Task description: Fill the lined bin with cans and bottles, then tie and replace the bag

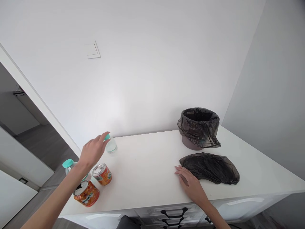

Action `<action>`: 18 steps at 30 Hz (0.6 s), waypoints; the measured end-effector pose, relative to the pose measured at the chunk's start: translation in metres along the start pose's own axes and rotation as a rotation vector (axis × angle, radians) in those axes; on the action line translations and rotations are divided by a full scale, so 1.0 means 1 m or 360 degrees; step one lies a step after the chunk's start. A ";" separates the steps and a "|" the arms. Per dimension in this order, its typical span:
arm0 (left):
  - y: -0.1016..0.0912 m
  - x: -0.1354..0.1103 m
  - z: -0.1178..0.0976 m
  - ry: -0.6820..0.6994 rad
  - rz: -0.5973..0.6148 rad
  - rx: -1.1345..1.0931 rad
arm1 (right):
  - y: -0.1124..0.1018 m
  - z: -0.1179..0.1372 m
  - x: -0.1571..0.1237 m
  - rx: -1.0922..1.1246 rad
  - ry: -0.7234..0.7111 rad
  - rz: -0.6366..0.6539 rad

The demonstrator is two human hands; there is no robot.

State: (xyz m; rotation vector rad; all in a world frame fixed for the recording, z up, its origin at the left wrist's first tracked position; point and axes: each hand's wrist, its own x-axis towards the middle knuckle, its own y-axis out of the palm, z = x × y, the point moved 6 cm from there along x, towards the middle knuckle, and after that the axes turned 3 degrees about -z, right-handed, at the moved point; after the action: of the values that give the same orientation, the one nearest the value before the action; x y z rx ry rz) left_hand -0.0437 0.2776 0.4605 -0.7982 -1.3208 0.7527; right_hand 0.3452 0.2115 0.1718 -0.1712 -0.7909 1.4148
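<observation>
1. Drawer handles point(173, 212) sit closest, just under the front lip of the white counter point(147, 171).
2. Right hand point(190, 183): flat on the counter, fingers spread and holding nothing. Fingertips are just beside the left end of a loose black bag point(211, 168); can't tell if they touch it.
3. Behind the bag is a bin point(199, 127) with a black liner, mouth open, near the back wall.
4. Left hand point(93, 152): stretched over the counter's left part, fingers loosely curled, tips at the teal cap point(107, 137) of a small bottle point(111, 146). Real pinch or bare contact, can't tell from this angle.
5. Small bottle is back-left on the counter, well apart from the bin, and looks tilted toward the hand.
6. Below the left forearm are the rear orange can point(102, 174), the front orange can point(86, 193) at the counter's front edge, and a second bottle point(68, 164) partly hidden by the arm.
7. Risks, my read:
   - Contact only at the cap of a tilted bottle could let it slip, tip and roll.
   - Forearm is low over the cans, so a dip could knock the front one off the edge.
   - Thin bag could skid under a pressing palm.
</observation>
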 end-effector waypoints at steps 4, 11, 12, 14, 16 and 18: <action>-0.005 0.015 -0.062 0.0129 -0.0058 -0.0163 | 0.000 -0.002 0.001 0.0002 -0.0014 -0.0019; 0.021 0.039 -0.172 0.0414 0.0151 -0.0575 | -0.001 -0.004 0.004 0.0013 -0.0063 -0.0047; 0.028 0.040 -0.184 0.0440 0.0183 -0.0602 | -0.001 -0.004 0.004 0.0009 -0.0067 -0.0052; 0.042 0.040 -0.205 0.0488 0.0225 -0.0638 | -0.003 -0.002 0.005 0.0003 -0.0077 -0.0065; 0.055 0.037 -0.222 0.0538 0.0265 -0.0675 | -0.005 0.001 0.007 0.0001 -0.0090 -0.0076; 0.066 0.033 -0.234 0.0577 0.0300 -0.0701 | -0.007 0.006 0.008 0.0005 -0.0096 -0.0086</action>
State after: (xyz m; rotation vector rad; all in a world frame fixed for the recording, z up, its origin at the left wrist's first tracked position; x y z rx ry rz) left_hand 0.1903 0.3231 0.4044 -1.3585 -1.1006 0.4330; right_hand 0.3474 0.2156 0.1830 -0.1046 -0.8372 1.3756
